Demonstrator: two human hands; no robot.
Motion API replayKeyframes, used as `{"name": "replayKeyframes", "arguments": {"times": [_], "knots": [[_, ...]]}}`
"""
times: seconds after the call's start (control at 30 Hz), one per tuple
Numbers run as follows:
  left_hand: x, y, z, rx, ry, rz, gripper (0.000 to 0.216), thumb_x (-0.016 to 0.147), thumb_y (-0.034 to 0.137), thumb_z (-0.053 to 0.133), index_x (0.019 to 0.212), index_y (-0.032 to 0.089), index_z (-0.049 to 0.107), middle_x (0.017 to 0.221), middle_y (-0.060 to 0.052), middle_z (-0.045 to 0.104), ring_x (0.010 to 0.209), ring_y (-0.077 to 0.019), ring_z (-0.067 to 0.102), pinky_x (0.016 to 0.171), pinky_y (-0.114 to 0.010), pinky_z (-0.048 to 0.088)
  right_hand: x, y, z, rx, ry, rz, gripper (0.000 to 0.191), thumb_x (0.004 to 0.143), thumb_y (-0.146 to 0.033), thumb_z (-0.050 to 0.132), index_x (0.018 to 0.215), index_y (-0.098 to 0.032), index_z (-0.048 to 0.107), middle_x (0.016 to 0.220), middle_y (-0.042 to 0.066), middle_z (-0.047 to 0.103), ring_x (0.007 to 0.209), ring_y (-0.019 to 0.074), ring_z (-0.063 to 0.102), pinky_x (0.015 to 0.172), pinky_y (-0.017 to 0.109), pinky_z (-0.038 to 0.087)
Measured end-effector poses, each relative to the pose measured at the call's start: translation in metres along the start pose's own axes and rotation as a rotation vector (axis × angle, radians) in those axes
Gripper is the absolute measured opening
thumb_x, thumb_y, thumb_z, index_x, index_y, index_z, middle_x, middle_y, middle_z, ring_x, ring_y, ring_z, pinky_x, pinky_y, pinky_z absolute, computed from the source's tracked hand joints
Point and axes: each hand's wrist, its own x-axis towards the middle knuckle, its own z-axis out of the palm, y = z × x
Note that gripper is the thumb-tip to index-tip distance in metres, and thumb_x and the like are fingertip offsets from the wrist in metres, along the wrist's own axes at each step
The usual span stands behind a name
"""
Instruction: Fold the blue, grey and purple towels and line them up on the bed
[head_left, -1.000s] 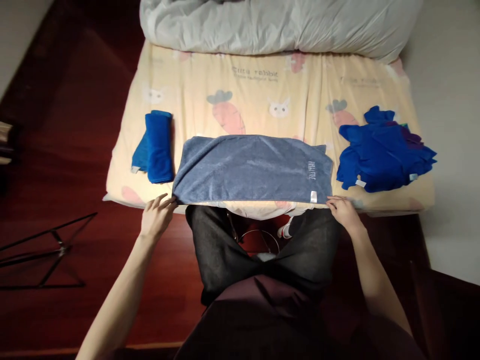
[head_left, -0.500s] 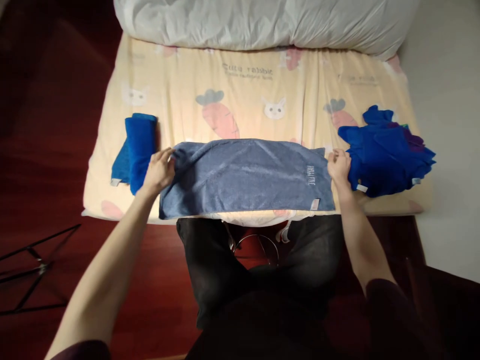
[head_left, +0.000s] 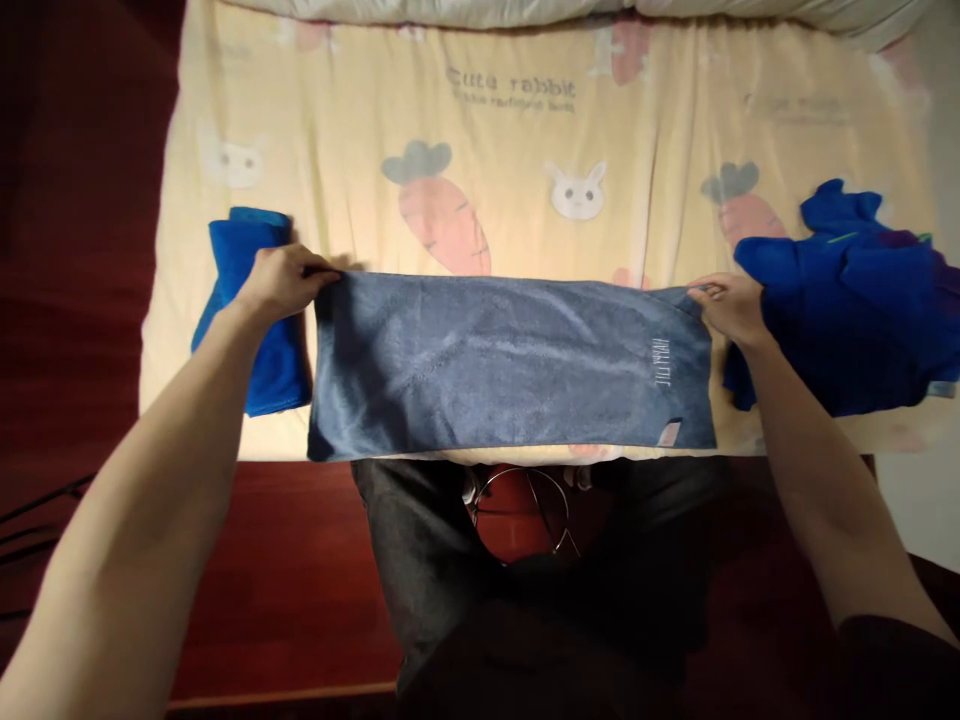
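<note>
A grey-blue towel (head_left: 510,365) lies folded lengthwise across the near edge of the cream carrot-and-rabbit mattress (head_left: 525,130). My left hand (head_left: 281,280) is closed on the towel's far left corner. My right hand (head_left: 731,305) pinches the far right corner. Both hands hold the far long edge stretched straight between them. A small white label shows at the towel's near right corner.
A folded bright blue towel (head_left: 255,310) lies just left of my left hand. A heap of bright blue cloths (head_left: 855,300) sits right of my right hand. A pale duvet lies along the mattress's far edge. My dark-trousered legs and red-brown floor (head_left: 285,580) are below.
My hands went from the towel's near corners to its far corners and pulled the edge straight. The view has moved closer to the mattress.
</note>
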Motion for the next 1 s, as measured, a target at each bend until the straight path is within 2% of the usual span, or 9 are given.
{"name": "replayKeyframes", "arguments": {"times": [0.07, 0.17, 0.3, 0.4, 0.5, 0.63, 0.73, 0.83, 1.0], "knots": [[0.002, 0.002, 0.003, -0.006, 0.08, -0.09, 0.05, 0.091, 0.041, 0.052, 0.12, 0.007, 0.075, 0.114, -0.009, 0.077, 0.101, -0.0196, 0.064, 0.105, -0.033, 0.049, 0.008, 0.0, 0.0, -0.039, 0.118, 0.031, 0.021, 0.089, -0.02, 0.067, 0.105, -0.012, 0.078, 0.096, 0.012, 0.077, 0.081, 0.0193, 0.065, 0.083, 0.032, 0.051], [-0.004, 0.019, 0.014, -0.027, 0.18, -0.164, 0.048, 0.094, 0.036, 0.051, 0.122, 0.005, 0.074, 0.121, -0.013, 0.073, 0.111, -0.0239, 0.061, 0.109, -0.04, 0.048, 0.007, -0.014, 0.007, -0.146, 0.155, 0.045, 0.024, 0.091, -0.018, 0.06, 0.108, -0.01, 0.076, 0.111, 0.018, 0.076, 0.104, 0.0265, 0.066, 0.102, 0.042, 0.048], [-0.036, 0.053, 0.038, -0.032, 0.413, -0.11, 0.054, 0.097, 0.034, 0.048, 0.143, 0.01, 0.062, 0.152, -0.018, 0.055, 0.142, -0.0344, 0.047, 0.119, -0.056, 0.039, -0.035, -0.053, 0.029, -0.256, 0.257, -0.093, 0.044, 0.099, -0.027, 0.051, 0.14, -0.015, 0.062, 0.153, 0.019, 0.055, 0.145, 0.038, 0.044, 0.12, 0.064, 0.031], [-0.062, 0.06, 0.057, -0.075, 0.33, 0.075, 0.067, 0.101, 0.046, 0.042, 0.158, 0.01, 0.047, 0.168, -0.017, 0.038, 0.158, -0.0324, 0.029, 0.129, -0.054, 0.025, -0.071, -0.071, 0.052, -0.276, 0.108, -0.273, 0.056, 0.105, -0.039, 0.045, 0.159, -0.023, 0.046, 0.169, 0.012, 0.037, 0.157, 0.0374, 0.029, 0.126, 0.066, 0.027], [-0.066, 0.048, 0.072, -0.118, 0.215, 0.093, 0.076, 0.102, 0.055, 0.031, 0.162, 0.007, 0.041, 0.174, -0.017, 0.025, 0.164, -0.0319, 0.017, 0.132, -0.054, 0.016, -0.08, -0.064, 0.069, -0.298, -0.054, -0.325, 0.064, 0.106, -0.044, 0.04, 0.167, -0.029, 0.031, 0.174, 0.005, 0.029, 0.162, 0.0343, 0.021, 0.129, 0.067, 0.021], [-0.049, 0.031, 0.075, -0.127, 0.201, 0.069, 0.081, 0.101, 0.057, 0.029, 0.163, 0.006, 0.038, 0.174, -0.018, 0.025, 0.163, -0.0334, 0.019, 0.131, -0.054, 0.017, -0.055, -0.043, 0.068, -0.287, -0.047, -0.216, 0.067, 0.108, -0.044, 0.036, 0.171, -0.028, 0.021, 0.177, 0.005, 0.022, 0.164, 0.0327, 0.017, 0.13, 0.067, 0.017], [-0.049, 0.032, 0.07, -0.145, 0.2, 0.062, 0.08, 0.101, 0.054, 0.028, 0.162, 0.003, 0.038, 0.173, -0.021, 0.025, 0.162, -0.0362, 0.019, 0.131, -0.057, 0.015, -0.049, -0.042, 0.058, -0.272, -0.033, -0.192, 0.068, 0.108, -0.042, 0.035, 0.171, -0.025, 0.019, 0.178, 0.006, 0.018, 0.164, 0.0335, 0.015, 0.13, 0.068, 0.015], [-0.082, 0.038, 0.07, -0.161, 0.22, 0.037, 0.078, 0.103, 0.052, 0.029, 0.163, 0.002, 0.036, 0.174, -0.022, 0.021, 0.164, -0.0365, 0.012, 0.131, -0.059, 0.011, -0.084, -0.047, 0.051, -0.251, -0.019, -0.234, 0.07, 0.107, -0.039, 0.038, 0.172, -0.023, 0.017, 0.178, 0.007, 0.012, 0.165, 0.0349, 0.01, 0.131, 0.069, 0.013], [-0.184, 0.042, 0.089, -0.197, 0.175, 0.006, 0.074, 0.105, 0.051, 0.031, 0.164, 0.007, 0.036, 0.175, -0.019, 0.02, 0.165, -0.0311, 0.012, 0.133, -0.054, 0.013, -0.18, -0.02, 0.046, -0.222, -0.082, -0.3, 0.069, 0.106, -0.038, 0.039, 0.171, -0.025, 0.022, 0.177, 0.006, 0.018, 0.164, 0.0326, 0.018, 0.131, 0.064, 0.019]]}}
